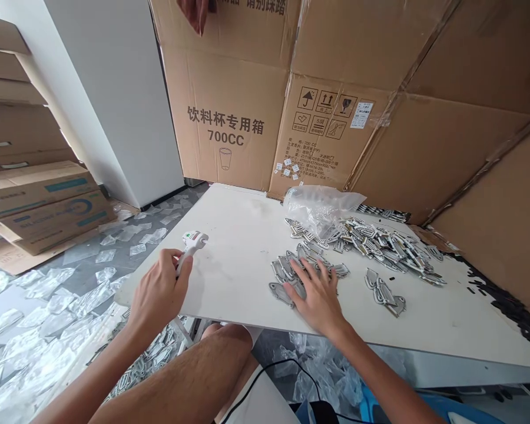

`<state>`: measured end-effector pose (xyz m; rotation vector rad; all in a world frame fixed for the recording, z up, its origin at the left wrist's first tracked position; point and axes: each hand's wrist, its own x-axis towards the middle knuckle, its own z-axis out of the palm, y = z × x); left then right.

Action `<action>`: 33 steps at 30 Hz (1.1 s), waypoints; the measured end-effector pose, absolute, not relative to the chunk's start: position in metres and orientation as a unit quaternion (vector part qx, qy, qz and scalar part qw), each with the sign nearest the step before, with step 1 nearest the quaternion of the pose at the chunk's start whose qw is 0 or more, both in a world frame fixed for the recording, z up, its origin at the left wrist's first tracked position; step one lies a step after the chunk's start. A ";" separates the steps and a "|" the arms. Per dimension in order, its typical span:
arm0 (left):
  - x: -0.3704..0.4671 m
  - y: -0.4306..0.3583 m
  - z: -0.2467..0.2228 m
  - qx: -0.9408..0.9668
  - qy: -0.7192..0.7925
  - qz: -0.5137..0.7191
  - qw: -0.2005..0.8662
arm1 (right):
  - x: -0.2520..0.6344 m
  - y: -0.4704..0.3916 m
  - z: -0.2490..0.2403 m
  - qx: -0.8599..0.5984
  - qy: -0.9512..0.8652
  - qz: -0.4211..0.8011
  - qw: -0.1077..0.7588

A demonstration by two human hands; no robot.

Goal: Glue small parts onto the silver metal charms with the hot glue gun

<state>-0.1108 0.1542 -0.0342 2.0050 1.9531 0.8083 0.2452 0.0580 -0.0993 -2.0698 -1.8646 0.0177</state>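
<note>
My left hand [161, 288] is closed round the handle of a white wrench-shaped tool [195, 241], held over the left part of the white table [234, 265]. Its open-jawed head points up and to the right. My right hand [315, 291] lies with fingers spread on a small cluster of flat grey pieces [287, 268] near the table's front edge, partly covering them. To its right sits a smaller group of similar pieces [383, 293]. A larger heap of them [388, 247] lies farther back.
A clear plastic bag [322, 206] rests at the table's back, against tall cardboard boxes [229, 76]. Small black parts [512, 309] line the right edge. Plastic wrappers [57, 306] litter the floor at left, near stacked cartons [62, 206]. A black cable [274, 365] hangs below the table.
</note>
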 end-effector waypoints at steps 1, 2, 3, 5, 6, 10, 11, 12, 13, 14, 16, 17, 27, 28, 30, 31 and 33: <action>-0.111 0.155 -0.034 0.684 0.666 0.276 0.111 | 0.235 0.062 -0.099 -0.732 -0.656 0.008 0.181; -0.111 0.155 -0.034 0.684 0.667 0.277 0.108 | 0.226 0.067 -0.098 -0.732 -0.655 0.010 0.186; -0.112 0.155 -0.034 0.683 0.667 0.277 0.104 | 0.216 0.071 -0.097 -0.731 -0.656 0.014 0.189; -0.112 0.155 -0.033 0.681 0.670 0.278 0.099 | 0.198 0.080 -0.095 -0.724 -0.661 0.027 0.194; -0.113 0.155 -0.032 0.680 0.671 0.278 0.099 | 0.189 0.085 -0.093 -0.720 -0.665 0.035 0.194; -0.114 0.153 -0.031 0.678 0.672 0.278 0.109 | 0.160 0.109 -0.085 -0.710 -0.677 0.072 0.180; -0.114 0.153 -0.032 0.677 0.673 0.277 0.108 | 0.154 0.117 -0.084 -0.708 -0.679 0.078 0.176; -0.115 0.153 -0.032 0.676 0.675 0.277 0.105 | 0.147 0.125 -0.083 -0.706 -0.682 0.081 0.175; -0.115 0.153 -0.033 0.674 0.678 0.276 0.103 | 0.141 0.133 -0.083 -0.703 -0.684 0.082 0.176; -0.116 0.153 -0.033 0.671 0.681 0.275 0.100 | 0.134 0.142 -0.083 -0.701 -0.685 0.082 0.181; -0.118 0.154 -0.033 0.666 0.688 0.274 0.092 | 0.119 0.157 -0.083 -0.695 -0.686 0.086 0.199; -0.120 0.155 -0.033 0.663 0.691 0.274 0.088 | 0.112 0.163 -0.082 -0.691 -0.686 0.093 0.207; -0.134 0.152 -0.026 0.637 0.714 0.278 0.087 | 0.172 0.161 -0.055 -0.696 -0.659 -0.007 0.283; -0.136 0.152 -0.026 0.635 0.716 0.277 0.086 | 0.194 0.155 -0.064 -0.720 -0.637 -0.024 0.275; -0.138 0.153 -0.026 0.633 0.718 0.276 0.084 | 0.234 0.144 -0.086 -0.744 -0.617 -0.044 0.252; -0.139 0.153 -0.026 0.633 0.718 0.278 0.083 | 0.249 0.139 -0.098 -0.752 -0.612 -0.038 0.239; -0.139 0.155 -0.027 0.632 0.717 0.283 0.080 | 0.265 0.132 -0.116 -0.757 -0.618 -0.001 0.212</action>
